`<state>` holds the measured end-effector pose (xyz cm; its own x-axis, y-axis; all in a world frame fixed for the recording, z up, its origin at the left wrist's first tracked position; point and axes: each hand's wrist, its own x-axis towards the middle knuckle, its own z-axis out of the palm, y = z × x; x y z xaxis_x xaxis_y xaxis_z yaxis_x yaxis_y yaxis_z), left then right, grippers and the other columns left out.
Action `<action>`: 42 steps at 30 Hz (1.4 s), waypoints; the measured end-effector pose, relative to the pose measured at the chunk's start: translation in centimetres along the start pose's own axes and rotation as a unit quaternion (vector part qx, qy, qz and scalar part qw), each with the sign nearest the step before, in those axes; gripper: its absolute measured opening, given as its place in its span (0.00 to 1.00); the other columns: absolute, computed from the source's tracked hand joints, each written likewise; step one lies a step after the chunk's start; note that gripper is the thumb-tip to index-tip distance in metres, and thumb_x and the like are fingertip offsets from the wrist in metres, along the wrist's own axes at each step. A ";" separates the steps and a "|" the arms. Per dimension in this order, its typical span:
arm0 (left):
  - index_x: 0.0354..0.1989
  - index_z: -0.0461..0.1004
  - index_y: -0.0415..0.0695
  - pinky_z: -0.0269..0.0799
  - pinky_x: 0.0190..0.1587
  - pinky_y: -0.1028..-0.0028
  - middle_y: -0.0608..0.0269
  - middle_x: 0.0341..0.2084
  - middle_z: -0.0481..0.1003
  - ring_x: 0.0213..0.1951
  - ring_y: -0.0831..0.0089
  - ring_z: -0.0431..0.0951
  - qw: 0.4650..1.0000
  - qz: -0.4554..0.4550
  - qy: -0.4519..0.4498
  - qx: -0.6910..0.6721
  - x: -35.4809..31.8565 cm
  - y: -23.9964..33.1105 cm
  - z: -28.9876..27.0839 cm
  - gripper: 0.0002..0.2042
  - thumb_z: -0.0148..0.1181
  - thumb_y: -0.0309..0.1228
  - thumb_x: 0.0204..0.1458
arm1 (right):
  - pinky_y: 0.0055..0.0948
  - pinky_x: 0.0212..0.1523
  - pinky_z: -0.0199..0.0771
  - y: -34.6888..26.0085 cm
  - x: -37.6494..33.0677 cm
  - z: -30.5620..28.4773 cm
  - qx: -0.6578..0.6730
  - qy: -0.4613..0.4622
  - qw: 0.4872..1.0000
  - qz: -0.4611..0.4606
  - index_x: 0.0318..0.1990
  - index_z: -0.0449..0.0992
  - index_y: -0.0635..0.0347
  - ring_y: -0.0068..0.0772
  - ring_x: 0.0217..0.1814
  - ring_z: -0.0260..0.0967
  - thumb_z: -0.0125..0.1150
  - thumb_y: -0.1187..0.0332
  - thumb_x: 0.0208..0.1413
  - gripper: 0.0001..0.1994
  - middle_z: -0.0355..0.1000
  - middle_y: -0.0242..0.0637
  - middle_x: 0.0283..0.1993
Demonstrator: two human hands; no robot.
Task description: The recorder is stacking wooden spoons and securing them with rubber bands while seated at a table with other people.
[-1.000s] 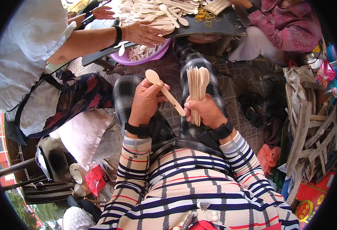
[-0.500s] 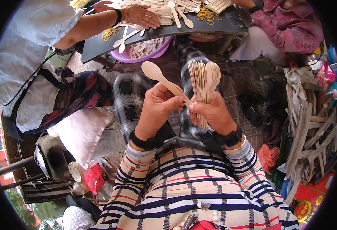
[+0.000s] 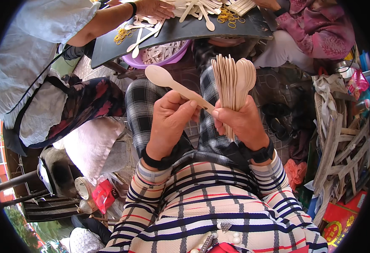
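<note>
Here, a single pale wooden spoon [image 3: 172, 83] slants between two bare hands, its rounded bowl up and to the left.

The left hand [image 3: 170, 122] pinches its flat handle between thumb and fingers, while the handle's end, near a small dark spot, reaches the right thumb; the right hand [image 3: 246, 125] is clamped around the lower part of an upright bundle of pale wooden spoons [image 3: 234, 82], bowls at the top. Both are over the person's lap, in black-and-white plaid trousers [image 3: 140, 105]. Beyond, a round purple plastic basin [image 3: 172, 60] of wooden pieces sits partly beneath a dark, flat worktop [image 3: 189, 37], which carries loose wooden spoons [image 3: 197, 6], yellow rubber bands [image 3: 231, 17] and a co-worker's hand [image 3: 153, 8].
</note>
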<state>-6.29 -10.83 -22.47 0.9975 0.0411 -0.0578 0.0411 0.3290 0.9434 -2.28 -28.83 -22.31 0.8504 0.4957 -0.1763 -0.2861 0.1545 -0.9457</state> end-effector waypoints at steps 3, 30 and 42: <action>0.39 0.73 0.35 0.72 0.32 0.80 0.62 0.28 0.76 0.29 0.80 0.75 0.999 0.037 0.020 -0.007 0.2 0.3 -0.7 0.07 0.54 0.24 0.55 | 0.16 0.16 0.61 -0.3 -0.1 -0.1 0.014 0.004 1.000 0.013 0.25 0.74 0.63 0.16 0.15 0.65 0.57 0.75 0.50 0.04 0.69 0.29 0.17; 0.37 0.71 0.39 0.75 0.24 0.77 0.56 0.31 0.74 0.24 0.76 0.76 0.982 0.017 -0.013 -0.185 1.1 -0.6 -1.4 0.04 0.55 0.24 0.55 | 0.22 0.18 0.68 0.9 -0.2 -0.6 0.162 -0.083 0.977 0.112 0.34 0.74 0.66 0.25 0.16 0.67 0.60 0.72 0.48 0.07 0.70 0.36 0.20; 0.32 0.72 0.39 0.73 0.21 0.79 0.58 0.24 0.76 0.21 0.75 0.76 0.995 -0.064 0.050 -0.052 0.5 0.5 -0.2 0.04 0.55 0.27 0.56 | 0.20 0.18 0.67 0.8 -0.7 -0.3 0.124 -0.089 0.983 0.097 0.32 0.73 0.65 0.22 0.17 0.67 0.59 0.72 0.50 0.05 0.70 0.35 0.20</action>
<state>-5.83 -10.41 -22.07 0.9736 0.0835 -0.2126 0.1565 0.4339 0.8873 -2.95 -29.35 -23.02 0.6848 0.6750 -0.2746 -0.5530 0.2360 -0.7991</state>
